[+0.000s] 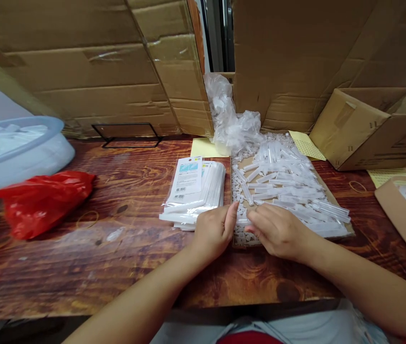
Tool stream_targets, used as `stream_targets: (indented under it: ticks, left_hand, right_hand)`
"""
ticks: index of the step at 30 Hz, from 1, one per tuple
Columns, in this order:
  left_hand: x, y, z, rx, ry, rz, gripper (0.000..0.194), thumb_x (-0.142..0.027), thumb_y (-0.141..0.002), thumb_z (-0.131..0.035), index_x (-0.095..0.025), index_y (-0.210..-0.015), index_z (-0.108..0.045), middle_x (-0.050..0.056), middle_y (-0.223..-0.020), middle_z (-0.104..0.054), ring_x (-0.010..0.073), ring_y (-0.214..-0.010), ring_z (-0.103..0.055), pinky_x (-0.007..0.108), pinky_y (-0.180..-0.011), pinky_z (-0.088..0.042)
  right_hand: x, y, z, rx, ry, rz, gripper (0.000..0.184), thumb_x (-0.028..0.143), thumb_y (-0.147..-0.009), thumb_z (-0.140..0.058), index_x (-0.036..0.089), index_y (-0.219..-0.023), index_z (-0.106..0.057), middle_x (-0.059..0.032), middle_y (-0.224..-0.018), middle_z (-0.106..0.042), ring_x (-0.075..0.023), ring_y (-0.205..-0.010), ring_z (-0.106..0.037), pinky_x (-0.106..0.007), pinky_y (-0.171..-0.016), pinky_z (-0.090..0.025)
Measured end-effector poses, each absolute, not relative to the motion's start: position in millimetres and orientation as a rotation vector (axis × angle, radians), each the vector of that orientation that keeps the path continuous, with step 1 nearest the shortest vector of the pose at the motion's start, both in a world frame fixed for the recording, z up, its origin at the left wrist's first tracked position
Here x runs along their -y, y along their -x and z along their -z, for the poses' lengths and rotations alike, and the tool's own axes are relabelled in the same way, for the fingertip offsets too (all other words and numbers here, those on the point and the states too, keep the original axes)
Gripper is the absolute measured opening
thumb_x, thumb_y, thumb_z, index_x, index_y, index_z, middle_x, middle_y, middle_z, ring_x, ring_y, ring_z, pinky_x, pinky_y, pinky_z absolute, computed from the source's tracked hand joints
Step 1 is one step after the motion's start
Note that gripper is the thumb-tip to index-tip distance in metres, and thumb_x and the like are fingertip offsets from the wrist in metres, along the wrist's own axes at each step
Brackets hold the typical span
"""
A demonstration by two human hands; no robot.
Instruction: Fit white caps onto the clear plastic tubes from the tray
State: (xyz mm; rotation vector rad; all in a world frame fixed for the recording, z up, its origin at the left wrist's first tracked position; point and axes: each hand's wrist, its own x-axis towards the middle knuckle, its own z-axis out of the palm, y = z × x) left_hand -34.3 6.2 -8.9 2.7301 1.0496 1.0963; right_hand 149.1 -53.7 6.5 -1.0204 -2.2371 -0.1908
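Note:
My left hand [215,231] rests at the near left edge of a flat cardboard sheet [326,191], fingers curled and thumb up, pinching one end of a clear plastic tube [243,222]. My right hand [278,230] lies over the sheet's near part, fingers bent down onto the same tube and the small white bits around it. A heap of clear tubes [289,184] covers the sheet. Just left of my left hand lies a stack of flat packaged bags with printed labels [195,191].
A red plastic bag [43,200] and a pale blue tub [16,153] sit at the left. Crumpled clear plastic [233,126] lies behind the sheet. Cardboard walls stand at the back, an open carton [375,126] at the right, and a tan envelope [405,215] at the far right.

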Motion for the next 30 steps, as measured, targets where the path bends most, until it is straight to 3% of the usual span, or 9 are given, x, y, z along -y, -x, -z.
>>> stream_targets:
  ticks: [2, 7, 10, 13, 16, 20, 24, 27, 30]
  left_hand:
    - [-5.8, 36.1, 10.0, -1.055, -2.763, -1.135, 0.049, -0.026, -0.104, -0.032, -0.017, -0.068, -0.064, 0.0, -0.049, -0.057, 0.0121, -0.042, -0.051, 0.027, -0.048, -0.03]
    - [-5.8, 40.9, 11.1, -0.971, -2.877, -1.312, 0.039, -0.023, -0.102, -0.037, -0.016, -0.076, -0.065, 0.002, -0.054, -0.061, 0.0147, -0.053, -0.059, 0.028, -0.052, -0.034]
    - [-6.5, 38.7, 10.4, -1.035, -2.719, -1.147, 0.041, -0.028, -0.103, -0.034, -0.019, -0.073, -0.06, 0.001, -0.059, -0.06, 0.0145, -0.055, -0.057, 0.028, -0.053, -0.035]
    - [-9.7, 37.2, 10.6, -1.083, -2.517, -1.072, 0.03, -0.035, -0.102, -0.034, -0.018, -0.097, -0.059, 0.003, -0.079, -0.063, 0.0164, -0.072, -0.061, 0.028, -0.062, -0.043]
    - [-14.3, 38.5, 12.9, -1.058, -2.428, -1.217, 0.028, -0.036, -0.099, -0.042, -0.017, -0.118, -0.05, 0.005, -0.093, -0.058, 0.0174, -0.082, -0.058, 0.031, -0.072, -0.048]
    - [-15.1, 39.9, 15.4, -0.937, -2.419, -1.326, 0.026, -0.028, -0.096, -0.05, -0.018, -0.119, -0.047, 0.006, -0.097, -0.053, 0.0169, -0.083, -0.054, 0.031, -0.071, -0.048]
    - [-11.3, 38.7, 14.0, -0.845, -2.419, -1.319, 0.025, -0.023, -0.094, -0.052, -0.018, -0.118, -0.047, 0.004, -0.09, -0.051, 0.0175, -0.084, -0.053, 0.03, -0.069, -0.047]
    - [-10.3, 38.4, 12.4, -0.821, -2.394, -1.304, 0.021, -0.021, -0.094, -0.052, -0.017, -0.114, -0.049, 0.004, -0.09, -0.052, 0.0161, -0.081, -0.052, 0.03, -0.069, -0.047]
    - [-10.8, 38.9, 11.8, -0.804, -2.353, -1.299, 0.014, -0.02, -0.094, -0.052, -0.017, -0.108, -0.052, 0.004, -0.091, -0.053, 0.0151, -0.079, -0.052, 0.029, -0.07, -0.046]
  right_hand:
    - [53.5, -147.6, -5.0, 2.274, 0.977, 0.258, 0.014, 0.02, -0.101, -0.041, 0.016, -0.099, -0.054, -0.0048, -0.072, -0.059, -0.0191, -0.065, -0.052, -0.031, -0.06, -0.044]
    - [52.6, -142.6, -1.1, 2.147, 0.993, -0.061, 0.01, 0.02, -0.1, -0.043, 0.017, -0.1, -0.052, -0.0054, -0.077, -0.061, -0.0168, -0.068, -0.056, -0.028, -0.064, -0.049]
    - [44.1, -157.3, -4.6, 2.173, 0.96, 0.102, 0.009, 0.022, -0.1, -0.047, 0.017, -0.101, -0.054, -0.0058, -0.078, -0.064, -0.0167, -0.068, -0.058, -0.027, -0.063, -0.049]
    - [31.0, -191.5, -14.5, 2.131, 1.0, 0.391, 0.007, 0.023, -0.098, -0.05, 0.019, -0.103, -0.055, -0.0046, -0.078, -0.064, -0.0175, -0.068, -0.058, -0.029, -0.062, -0.048]
    - [20.0, -232.8, -24.4, 1.892, 1.141, 0.555, 0.011, 0.023, -0.096, -0.054, 0.021, -0.106, -0.057, -0.0056, -0.086, -0.066, -0.019, -0.074, -0.061, -0.032, -0.068, -0.05]
    - [12.5, -270.9, -24.0, 1.835, 1.478, 0.571, 0.016, 0.031, -0.096, -0.05, 0.021, -0.103, -0.061, -0.0076, -0.09, -0.068, -0.021, -0.076, -0.062, -0.035, -0.071, -0.048]
    - [12.5, -277.9, -21.9, 1.988, 1.821, 0.621, 0.035, 0.043, -0.095, -0.049, 0.016, -0.112, -0.063, -0.0135, -0.1, -0.069, -0.0292, -0.092, -0.063, -0.043, -0.08, -0.044]
    - [18.2, -269.1, -30.9, 1.935, 1.782, 0.734, 0.042, 0.047, -0.094, -0.053, 0.015, -0.121, -0.06, -0.0154, -0.105, -0.067, -0.0324, -0.099, -0.062, -0.044, -0.08, -0.043]
    - [24.5, -257.3, -40.8, 1.953, 1.542, 0.759, 0.032, 0.038, -0.094, -0.057, 0.017, -0.117, -0.061, -0.015, -0.103, -0.067, -0.0305, -0.097, -0.063, -0.042, -0.077, -0.045]
